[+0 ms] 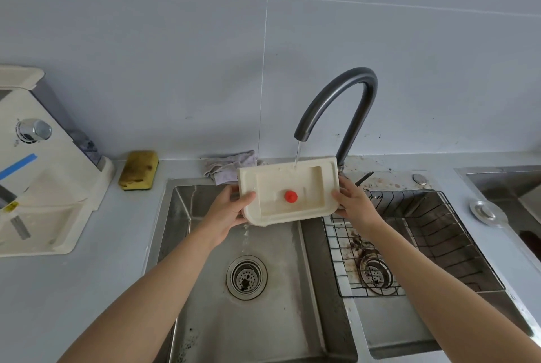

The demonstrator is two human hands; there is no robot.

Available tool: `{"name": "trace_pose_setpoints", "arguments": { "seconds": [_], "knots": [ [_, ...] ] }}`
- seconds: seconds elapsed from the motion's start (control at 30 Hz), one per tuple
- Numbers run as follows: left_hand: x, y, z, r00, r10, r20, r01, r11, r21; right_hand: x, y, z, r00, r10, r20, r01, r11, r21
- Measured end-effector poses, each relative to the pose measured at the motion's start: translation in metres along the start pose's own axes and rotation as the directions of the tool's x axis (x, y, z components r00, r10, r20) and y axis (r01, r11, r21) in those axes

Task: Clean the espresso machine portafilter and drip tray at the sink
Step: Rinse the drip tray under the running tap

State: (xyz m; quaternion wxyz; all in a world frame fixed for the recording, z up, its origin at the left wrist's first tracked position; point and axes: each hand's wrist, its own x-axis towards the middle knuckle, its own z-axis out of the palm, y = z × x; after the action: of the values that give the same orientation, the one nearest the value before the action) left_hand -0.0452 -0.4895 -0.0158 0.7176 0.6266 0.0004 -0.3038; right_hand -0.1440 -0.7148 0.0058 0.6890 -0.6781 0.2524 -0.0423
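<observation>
Over the left basin of the sink [187, 210], the cream drip tray [288, 190] is being held up under the dark curved tap [339, 102], tilted down toward its near left corner. It is being gripped at both short ends: the left hand [231, 210] is closed on the left edge, thumb lying on the rim, and the right hand [355, 201] is clamped on the right edge. A thin stream of water [297, 154] is being poured onto the tray's far rim, and water is being spilled off the low corner toward the drain [246, 277] below. A red knob [290, 196] is being shown in the tray's hollow. Beside it, the right basin is being filled by a wire rack [409, 233], stained with dark grounds. Along the surface [58, 289] behind, a yellow sponge [139, 170] and a crumpled grey cloth [227, 168] are being left lying, the cloth just behind the tray. At far left, the cream espresso machine [44, 181] is being seen only partly.
</observation>
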Motion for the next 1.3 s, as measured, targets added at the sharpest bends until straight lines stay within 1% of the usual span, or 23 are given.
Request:
{"name": "trace_pose_setpoints", "arguments": {
  "seconds": [0.4, 0.6, 0.73, 0.87, 1.13, 1.23, 1.3],
  "knots": [
    [-0.004, 0.004, 0.010, 0.999, 0.035, 0.012, -0.035, 0.999, 0.038, -0.014, 0.007, -0.007, 1.000, 0.004, -0.016, -0.003, 0.998, 0.064],
    [-0.005, 0.006, 0.014, 1.000, 0.019, 0.003, -0.019, 1.000, -0.009, -0.017, 0.006, -0.010, 0.999, 0.011, -0.031, -0.009, 0.999, 0.043],
    [-0.004, 0.005, 0.015, 0.999, -0.021, 0.026, 0.023, 0.996, -0.086, -0.018, 0.004, -0.012, 0.999, 0.023, -0.035, -0.023, 1.000, 0.004],
    [-0.002, 0.002, 0.015, 0.997, -0.059, 0.047, 0.066, 0.985, -0.158, -0.018, 0.004, -0.014, 0.998, 0.066, -0.021, -0.066, 0.997, -0.033],
    [0.002, -0.011, 0.017, 0.991, -0.130, -0.007, 0.126, 0.971, -0.204, -0.013, 0.003, -0.019, 0.981, 0.194, 0.004, -0.193, 0.974, -0.115],
    [0.004, -0.018, 0.017, 0.987, -0.160, -0.022, 0.149, 0.953, -0.263, -0.010, 0.002, -0.023, 0.973, 0.228, 0.018, -0.225, 0.968, -0.116],
    [0.006, -0.021, 0.018, 0.985, -0.168, -0.032, 0.151, 0.943, -0.297, -0.008, 0.001, -0.026, 0.967, 0.250, 0.053, -0.246, 0.966, -0.075]
  ]
}}
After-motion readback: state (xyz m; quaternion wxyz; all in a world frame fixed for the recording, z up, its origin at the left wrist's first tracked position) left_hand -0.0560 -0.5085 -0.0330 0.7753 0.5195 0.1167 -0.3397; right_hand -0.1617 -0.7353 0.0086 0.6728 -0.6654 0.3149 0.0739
